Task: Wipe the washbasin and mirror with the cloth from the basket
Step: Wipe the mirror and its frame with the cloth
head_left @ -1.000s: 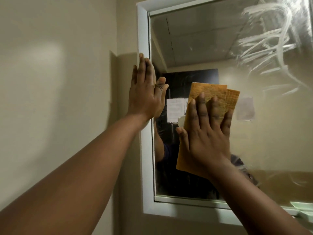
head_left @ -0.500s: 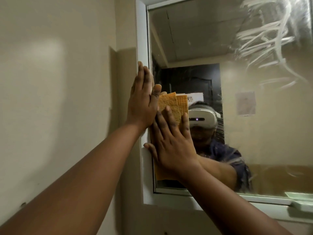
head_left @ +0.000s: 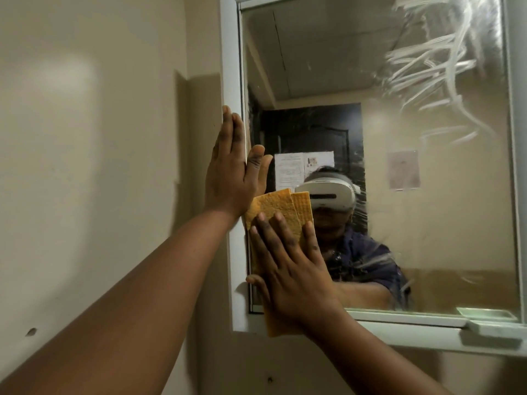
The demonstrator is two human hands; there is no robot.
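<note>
Right hand (head_left: 291, 269) flat on cloth (head_left: 278, 209); left hand (head_left: 231, 178) braces mirror (head_left: 399, 223) frame.

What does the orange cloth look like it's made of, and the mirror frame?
The cloth looks like a thin sponge or cellulose wipe: matte orange with a fine waffle texture. The frame looks like smooth, white-painted metal or plastic with a slight sheen; which one cannot be told.
</note>
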